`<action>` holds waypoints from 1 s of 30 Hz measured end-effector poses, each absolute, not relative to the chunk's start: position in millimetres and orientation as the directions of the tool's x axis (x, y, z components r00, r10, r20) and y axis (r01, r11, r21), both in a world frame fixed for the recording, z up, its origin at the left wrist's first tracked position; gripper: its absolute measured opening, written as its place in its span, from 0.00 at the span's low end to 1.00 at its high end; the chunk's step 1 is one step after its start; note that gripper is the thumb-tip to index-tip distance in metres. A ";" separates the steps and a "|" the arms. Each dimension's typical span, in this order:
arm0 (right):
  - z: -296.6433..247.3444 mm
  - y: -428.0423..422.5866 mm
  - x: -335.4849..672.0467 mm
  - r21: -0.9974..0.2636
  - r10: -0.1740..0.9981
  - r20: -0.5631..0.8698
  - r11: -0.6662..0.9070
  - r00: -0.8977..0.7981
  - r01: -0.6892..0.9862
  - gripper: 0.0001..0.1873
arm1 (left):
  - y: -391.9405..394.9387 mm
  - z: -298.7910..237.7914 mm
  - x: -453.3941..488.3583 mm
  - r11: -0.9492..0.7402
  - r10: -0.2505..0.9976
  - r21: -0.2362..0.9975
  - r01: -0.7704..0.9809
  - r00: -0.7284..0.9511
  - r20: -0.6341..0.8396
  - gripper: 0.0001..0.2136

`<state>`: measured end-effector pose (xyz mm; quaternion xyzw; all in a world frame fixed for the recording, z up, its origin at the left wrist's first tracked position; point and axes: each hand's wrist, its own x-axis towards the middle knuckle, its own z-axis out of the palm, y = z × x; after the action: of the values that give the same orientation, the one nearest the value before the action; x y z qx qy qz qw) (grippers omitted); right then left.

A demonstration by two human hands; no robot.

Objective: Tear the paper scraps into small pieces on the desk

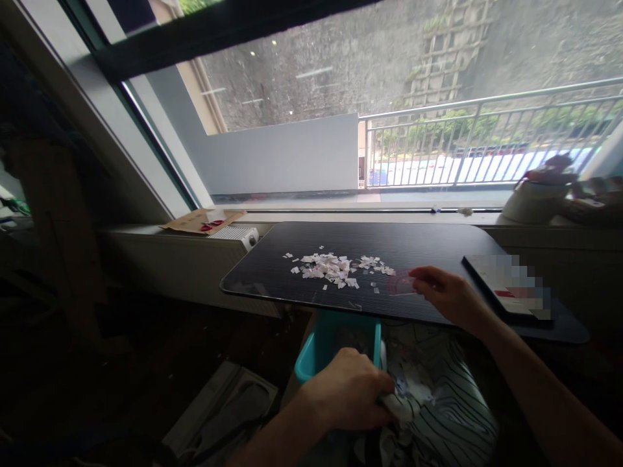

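A scatter of small white paper scraps (335, 267) lies in the middle of a black table (272, 275). My right hand (450, 295) rests on the table to the right of the scraps, its fingers pinched on a thin clear card with pinkish print (402, 282). Below the table's front edge, my left hand (348, 389) is closed on the rim of a teal bin (316, 353) lined with a striped white bag (448, 408) that holds more scraps.
A dark flat tablet or book (506, 285) lies at the table's right end. A white pot (533, 198) stands on the window sill at the right. Cardboard (202, 220) and a white heater (238, 235) sit at the left. Dark floor clutter lies below.
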<state>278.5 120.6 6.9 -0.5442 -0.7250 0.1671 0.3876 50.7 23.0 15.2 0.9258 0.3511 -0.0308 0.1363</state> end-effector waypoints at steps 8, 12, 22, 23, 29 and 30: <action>-2.7 140.2 256.4 -0.631 0.907 0.379 0.397 -0.183 0.666 0.14 | 27.6 15.7 63.0 -0.783 0.568 0.190 0.593 0.805 -0.173 0.10; -1.2 139.8 254.4 -0.655 0.907 0.378 0.404 -0.187 0.638 0.15 | 27.0 16.5 65.8 -0.796 0.551 0.194 0.573 0.819 -0.160 0.10; -3.1 134.3 254.8 -0.706 0.904 0.342 0.428 -0.257 0.565 0.14 | 27.9 17.2 68.3 -0.803 0.536 0.201 0.561 0.827 -0.169 0.11; -1.9 131.6 255.2 -0.713 0.904 0.343 0.428 -0.257 0.555 0.14 | 27.9 17.3 68.5 -0.804 0.536 0.198 0.561 0.827 -0.167 0.11; 3.9 120.7 254.3 -0.637 0.911 0.348 0.404 -0.223 0.657 0.13 | 26.9 15.9 67.9 -0.808 0.534 0.201 0.554 0.832 -0.150 0.11; 4.3 118.2 254.2 -0.644 0.913 0.330 0.403 -0.239 0.650 0.13 | 26.9 16.0 67.9 -0.807 0.532 0.207 0.553 0.833 -0.152 0.11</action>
<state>254.2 118.2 4.3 -0.5118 -0.7637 0.1909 0.3441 67.9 26.9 16.0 0.9495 0.2858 -0.0432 0.1221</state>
